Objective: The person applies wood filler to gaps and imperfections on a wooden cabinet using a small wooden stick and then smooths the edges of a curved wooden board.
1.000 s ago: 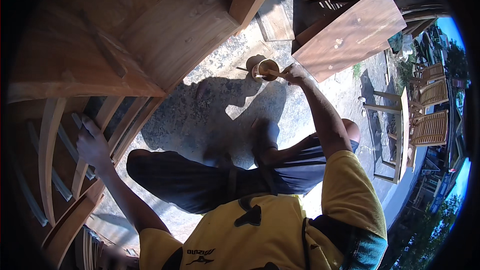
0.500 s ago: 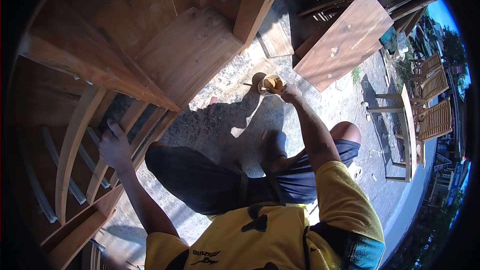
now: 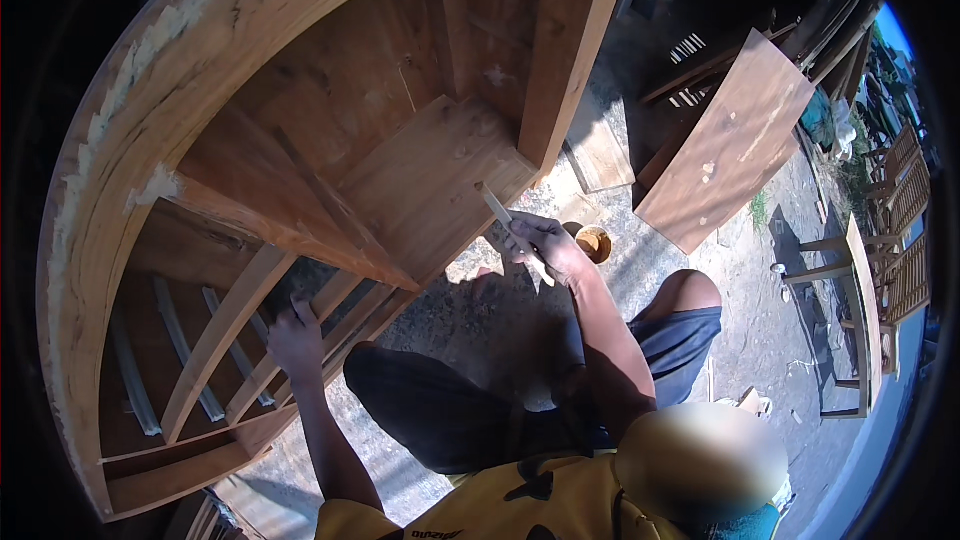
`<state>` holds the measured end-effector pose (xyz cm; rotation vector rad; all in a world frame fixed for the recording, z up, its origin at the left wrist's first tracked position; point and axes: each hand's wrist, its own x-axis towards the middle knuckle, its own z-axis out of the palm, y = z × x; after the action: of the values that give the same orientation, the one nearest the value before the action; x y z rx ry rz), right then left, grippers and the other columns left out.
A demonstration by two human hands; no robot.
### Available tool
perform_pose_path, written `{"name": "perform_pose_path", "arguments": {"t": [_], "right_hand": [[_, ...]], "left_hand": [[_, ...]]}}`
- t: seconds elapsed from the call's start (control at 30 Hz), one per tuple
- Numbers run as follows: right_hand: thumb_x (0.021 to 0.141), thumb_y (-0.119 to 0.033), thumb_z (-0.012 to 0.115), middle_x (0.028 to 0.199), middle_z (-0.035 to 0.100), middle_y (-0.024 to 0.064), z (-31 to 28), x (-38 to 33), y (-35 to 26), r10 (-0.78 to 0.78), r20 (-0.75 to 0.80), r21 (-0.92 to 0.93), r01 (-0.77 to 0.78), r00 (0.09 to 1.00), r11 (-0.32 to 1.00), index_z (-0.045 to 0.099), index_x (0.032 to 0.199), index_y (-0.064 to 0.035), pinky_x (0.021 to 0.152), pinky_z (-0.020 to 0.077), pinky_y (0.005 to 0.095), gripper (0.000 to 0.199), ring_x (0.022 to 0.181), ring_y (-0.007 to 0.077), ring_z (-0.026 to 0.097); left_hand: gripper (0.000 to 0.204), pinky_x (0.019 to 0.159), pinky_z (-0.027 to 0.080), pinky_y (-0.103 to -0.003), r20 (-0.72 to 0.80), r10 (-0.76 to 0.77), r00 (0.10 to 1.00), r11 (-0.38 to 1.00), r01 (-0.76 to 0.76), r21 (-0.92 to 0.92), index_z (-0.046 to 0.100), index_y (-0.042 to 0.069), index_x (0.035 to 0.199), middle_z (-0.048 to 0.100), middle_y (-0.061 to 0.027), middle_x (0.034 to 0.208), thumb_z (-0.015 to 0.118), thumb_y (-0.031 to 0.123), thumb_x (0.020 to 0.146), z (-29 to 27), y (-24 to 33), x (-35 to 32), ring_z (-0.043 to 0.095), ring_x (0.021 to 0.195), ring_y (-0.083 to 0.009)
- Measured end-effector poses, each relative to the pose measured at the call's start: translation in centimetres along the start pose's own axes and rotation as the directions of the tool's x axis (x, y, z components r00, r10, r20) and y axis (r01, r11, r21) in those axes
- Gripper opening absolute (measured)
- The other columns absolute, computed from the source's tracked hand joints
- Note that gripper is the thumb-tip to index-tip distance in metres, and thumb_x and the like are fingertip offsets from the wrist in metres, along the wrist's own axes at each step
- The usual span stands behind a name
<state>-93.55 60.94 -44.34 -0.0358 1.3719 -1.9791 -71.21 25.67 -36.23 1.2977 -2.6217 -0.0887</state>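
My right hand (image 3: 545, 245) is closed around a thin, pale wooden stick (image 3: 497, 208) that points up and to the left, with brown matter at its far tip. Just right of that hand, a small round tub (image 3: 594, 244) of brown paste stands on the ground. My left hand (image 3: 297, 342) is closed on a wooden slat (image 3: 262, 377) in the lower part of a large curved wooden frame (image 3: 110, 140); shadow partly hides its fingertips. Whitish filler streaks run along the frame's outer rim, and inside it is a wide wooden panel (image 3: 440, 175).
A long wooden board (image 3: 725, 145) leans at the upper right, beside a shorter plank (image 3: 600, 155). Farther right are a wooden table on its side (image 3: 862, 305) and slatted chairs (image 3: 905, 250). Pale strips (image 3: 185, 350) lie inside the frame.
My right hand has risen from the tub and moved left, bringing the stick into view. The view has shifted, showing more of the frame's curved rim. My left hand stays at the slats.
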Motion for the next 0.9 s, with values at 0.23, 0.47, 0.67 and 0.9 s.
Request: {"name": "perform_pose_path", "arguments": {"t": [0.23, 0.47, 0.67, 0.9], "right_hand": [[0.105, -0.022, 0.058, 0.089, 0.067, 0.0023, 7.0, 4.8, -1.9, -0.093, 0.259, -0.026, 0.103, 0.961, 0.994, 0.056, 0.142, -0.0022, 0.071, 0.0499, 0.0226, 0.042, 0.075, 0.0081, 0.058], [0.105, -0.025, 0.058, 0.085, 0.064, -0.0004, 11.0, 11.5, -2.7, -0.061, 0.274, -0.049, 0.077, 0.96, 0.996, 0.059, 0.142, -0.0106, 0.064, 0.0483, 0.0234, 0.039, 0.069, 0.0066, 0.055], [0.106, -0.025, 0.057, 0.086, 0.062, -0.0013, 16.2, 17.8, 0.9, 0.029, 0.427, -0.03, -0.018, 0.904, 0.999, 0.057, 0.144, -0.0126, 0.068, 0.0514, 0.0217, 0.041, 0.073, 0.0048, 0.056], [0.104, -0.018, 0.057, 0.089, 0.07, 0.0047, 22.0, 25.2, 1.4, -0.133, 0.417, -0.096, 0.189, 0.899, 0.977, 0.062, 0.139, -0.0098, 0.07, 0.0529, 0.0282, 0.037, 0.075, 0.0118, 0.064]], "left_hand": [[0.049, 0.09, 0.049, -0.059, 0.153, 0.074, 0.985, 0.996, -0.064, -0.066, 0.072, 0.0, 0.092, 0.07, -0.0291, 0.096, 0.045, 0.04, 0.096, 0.2, -2.1, 2.4, 0.065, 0.094, -0.0503], [0.051, 0.099, 0.046, -0.057, 0.245, -0.158, 0.957, 0.986, 0.164, -0.004, 0.068, 0.007, 0.12, 0.066, -0.0255, 0.122, 0.047, 0.046, 0.095, -0.1, 3.0, 3.4, 0.061, 0.113, -0.0471], [0.053, 0.103, 0.045, -0.053, 0.104, -0.211, 0.972, 0.976, 0.215, -0.031, 0.061, 0.007, 0.131, 0.062, -0.0272, 0.129, 0.053, 0.046, 0.096, 1.3, 1.1, 3.0, 0.056, 0.122, -0.0472], [0.038, 0.099, 0.044, -0.059, -0.061, 0.384, 0.921, 0.879, -0.344, 0.33, 0.064, 0.006, 0.124, 0.062, -0.0215, 0.126, 0.063, 0.025, 0.091, 4.0, -2.9, 2.7, 0.057, 0.111, -0.0474]]}}
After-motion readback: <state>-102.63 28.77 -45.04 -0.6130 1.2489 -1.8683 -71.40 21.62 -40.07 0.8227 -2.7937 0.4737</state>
